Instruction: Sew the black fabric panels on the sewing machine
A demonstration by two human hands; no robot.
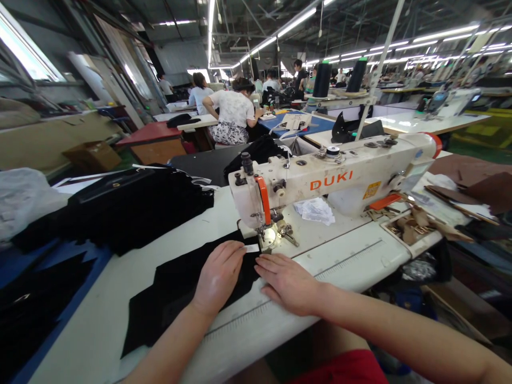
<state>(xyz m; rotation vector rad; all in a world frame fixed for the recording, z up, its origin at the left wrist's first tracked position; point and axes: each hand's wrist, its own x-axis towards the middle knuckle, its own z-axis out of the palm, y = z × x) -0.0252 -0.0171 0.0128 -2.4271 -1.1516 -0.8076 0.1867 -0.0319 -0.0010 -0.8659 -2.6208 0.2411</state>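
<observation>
On the white table (212, 362), before the machine: one black cloth (172, 293), laid flat, its right end beside the needle area. One white label (252, 248), on the cloth near that end.

Left hand (218, 274): over the cloth, fingers pressed together and bent, tips at the label's left end; whether they pinch it, cannot tell. Right hand (290, 282): palm down at the cloth's right edge, fingers extended close together, thumb apart beneath them.

One sewing machine (332, 178), white, lettered "DUKI" in orange, lamp lit over the needle plate. One ruler scale (352, 258), along the table's near side. Paper slips (314, 212), stacked behind the needle area, under the machine's arm. One tray (416, 246), right, holding brown pieces. One black pile (120, 208), at left. Two dark thread cones (322, 80), standing beyond the machine.
</observation>
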